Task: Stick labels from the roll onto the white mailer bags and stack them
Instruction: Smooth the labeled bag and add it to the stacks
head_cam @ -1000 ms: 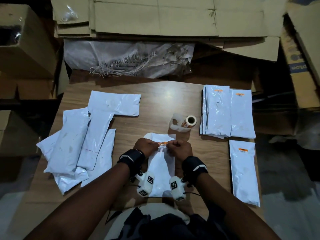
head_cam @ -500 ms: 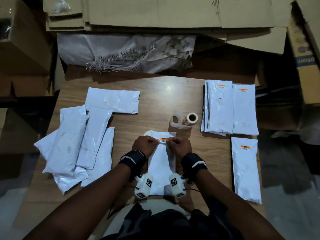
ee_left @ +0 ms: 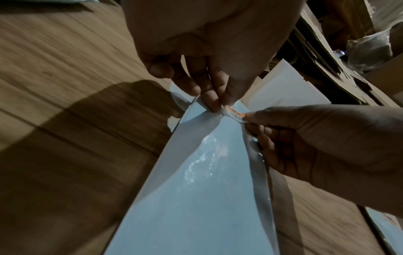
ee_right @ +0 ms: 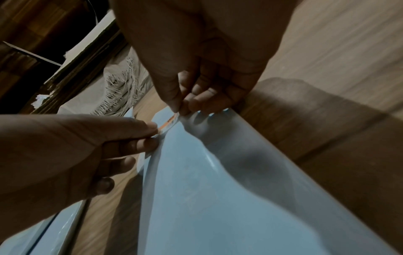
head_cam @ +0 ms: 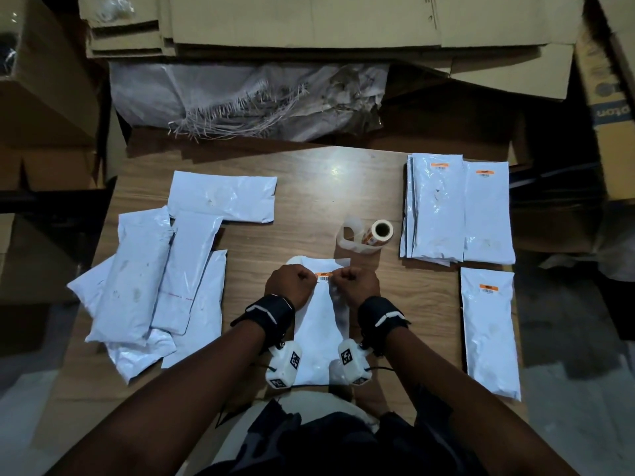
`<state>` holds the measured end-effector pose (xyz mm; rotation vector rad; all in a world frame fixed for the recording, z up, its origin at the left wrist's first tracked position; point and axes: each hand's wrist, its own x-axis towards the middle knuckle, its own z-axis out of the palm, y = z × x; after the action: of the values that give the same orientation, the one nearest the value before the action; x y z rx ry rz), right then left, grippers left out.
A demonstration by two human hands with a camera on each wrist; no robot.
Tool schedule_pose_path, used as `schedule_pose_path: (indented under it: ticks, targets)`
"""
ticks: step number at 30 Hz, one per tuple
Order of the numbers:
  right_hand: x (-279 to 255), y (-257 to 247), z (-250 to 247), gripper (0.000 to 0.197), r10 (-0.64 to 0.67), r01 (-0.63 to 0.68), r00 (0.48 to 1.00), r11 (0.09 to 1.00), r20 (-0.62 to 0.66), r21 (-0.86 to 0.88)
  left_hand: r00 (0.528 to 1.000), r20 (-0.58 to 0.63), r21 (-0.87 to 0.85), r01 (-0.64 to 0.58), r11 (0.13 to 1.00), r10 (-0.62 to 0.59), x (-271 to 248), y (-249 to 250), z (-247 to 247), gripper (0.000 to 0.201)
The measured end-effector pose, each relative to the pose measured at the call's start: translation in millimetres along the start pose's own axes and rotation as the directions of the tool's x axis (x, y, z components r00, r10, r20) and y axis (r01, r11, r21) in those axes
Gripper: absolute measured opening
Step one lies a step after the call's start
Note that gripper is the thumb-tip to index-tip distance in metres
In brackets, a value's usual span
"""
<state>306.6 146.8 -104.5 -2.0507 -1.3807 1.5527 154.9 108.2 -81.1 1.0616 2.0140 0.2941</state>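
Your left hand (head_cam: 291, 284) and your right hand (head_cam: 355, 282) sit side by side, knuckles up, fingers curled. Between them you pinch the two ends of one orange-and-white label (head_cam: 324, 275), thumb against forefinger on each side. The wrist views show the label stretched taut between your fingertips (ee_left: 214, 103), just over the upper end of the white mailer bag (head_cam: 318, 341); whether it already touches the plastic cannot be told. That bag lies lengthways under and between your wrists on the wooden table (head_cam: 309, 207), its near end running back toward your body.

Just beyond your right hand, a little to its outer side, the label roll (head_cam: 378, 232) lies on its side with a curl of loose white backing (head_cam: 350, 235) beside it.

Out past your right hand, a single labelled bag (head_cam: 489, 333) lies flat, its orange label at the far end. Farther off on that side sits the stack of labelled bags (head_cam: 436, 211), with one more labelled bag (head_cam: 487, 214) touching its outer edge.

Out past your left hand, a loose heap of unlabelled bags (head_cam: 144, 280) overlaps at slight angles, and one bag (head_cam: 223, 197) lies crosswise at its far end.

Beyond the table rest a frayed woven sack (head_cam: 247, 97) and flattened cardboard (head_cam: 309, 22).
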Motion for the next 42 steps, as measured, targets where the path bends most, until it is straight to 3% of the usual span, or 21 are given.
schedule_pose_path:
  ticks: [11, 14, 16, 18, 20, 22, 24, 25, 31, 35, 40, 42]
  targets:
    - [-7.8, -10.1, -3.4, 0.007, 0.0, -0.008, 0.999, 0.987, -0.047, -0.161, 1.0, -0.023, 0.011, 0.0, 1.0, 0.0, 0.3, -1.0, 3.3, 0.015]
    - [-10.5, -14.7, -3.8, 0.02, -0.016, -0.001, 0.998, 0.971, -0.068, -0.239, 0.999, -0.045, 0.012, -0.001, 1.0, 0.001, 1.5, -2.0, 4.7, 0.016]
    - [-15.8, -16.1, -3.8, 0.025, -0.095, 0.063, 0.992, 0.939, -0.078, -0.337, 0.996, -0.076, 0.038, -0.033, 0.999, 0.035, -0.8, -5.0, 6.5, 0.017]
    - [-22.7, -13.0, -4.8, 0.028, -0.222, 0.176, 0.972, 0.903, -0.074, -0.391, 0.979, -0.117, 0.123, -0.15, 0.981, 0.165, -5.8, -11.2, 9.9, 0.008]
    - [-28.9, -3.4, -6.0, 0.033, -0.382, 0.321, 0.923, 0.834, -0.05, -0.449, 0.916, -0.157, 0.301, -0.312, 0.901, 0.369, -13.8, -20.6, 17.2, 0.025]
    - [-34.1, 10.9, -3.0, 0.044, -0.544, 0.46, 0.838, 0.668, 0.038, -0.585, 0.855, -0.126, 0.452, -0.403, 0.796, 0.504, -21.3, -30.1, 26.3, 0.048]
    - [-36.7, 26.8, 3.3, 0.052, -0.613, 0.539, 0.773, 0.499, 0.163, -0.678, 0.819, -0.027, 0.54, -0.47, 0.698, 0.573, -24.7, -36.9, 36.0, 0.06]
    - [-38.4, 32.1, 7.0, 0.055, -0.605, 0.551, 0.768, 0.461, 0.208, -0.695, 0.823, 0.014, 0.56, -0.477, 0.678, 0.568, -25.8, -38.9, 38.4, 0.06]
    - [-47.4, 28.5, 16.1, 0.064, -0.501, 0.494, 0.831, 0.469, 0.241, -0.732, 0.889, 0.085, 0.609, -0.404, 0.683, 0.45, -28.3, -40.8, 42.2, 0.061]
    - [-52.9, 21.0, 15.2, 0.074, -0.468, 0.389, 0.874, 0.515, 0.13, -0.764, 0.927, 0.049, 0.623, -0.319, 0.714, 0.372, -29.3, -35.4, 40.1, 0.07]
    - [-54.0, 19.5, 12.8, 0.073, -0.454, 0.435, 0.864, 0.459, 0.216, -0.775, 0.906, 0.099, 0.613, -0.382, 0.692, 0.412, -30.6, -34.3, 37.1, 0.066]
    - [-53.6, 19.3, 11.9, 0.072, -0.414, 0.39, 0.89, 0.479, 0.189, -0.787, 0.93, 0.129, 0.613, -0.347, 0.71, 0.344, -31.5, -33.8, 33.8, 0.067]
